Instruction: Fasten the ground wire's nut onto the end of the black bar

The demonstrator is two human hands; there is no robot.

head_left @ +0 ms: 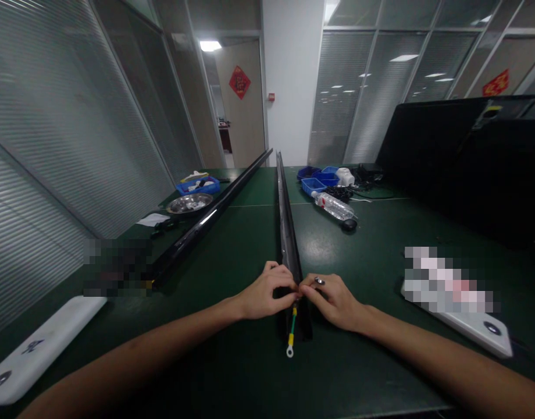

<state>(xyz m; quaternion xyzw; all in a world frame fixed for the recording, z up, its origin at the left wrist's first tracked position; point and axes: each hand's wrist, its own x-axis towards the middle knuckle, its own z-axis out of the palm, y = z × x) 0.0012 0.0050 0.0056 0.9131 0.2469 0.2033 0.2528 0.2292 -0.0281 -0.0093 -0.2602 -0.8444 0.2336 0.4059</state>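
Note:
A long black channel-shaped strip [286,227] runs away from me down the middle of the table. Over its near end, my left hand [270,291] and my right hand [332,299] meet with their fingertips pinched together; a ring is on a right finger. A short green-and-yellow ground wire [293,326] comes out below the fingertips, and a metal ring terminal on its free end points toward me. Both hands close on the upper part of this wire, and the fingers hide the exact grip. The strip's inside lies partly behind the hands.
A second black strip [206,224] lies at the left. Beyond it are a metal bowl [174,205] and a blue tray [215,187]. At right are blue bins [313,185], a plastic bottle [336,206], a black mouse [349,225] and monitors [459,157]. White devices [45,349] flank my arms.

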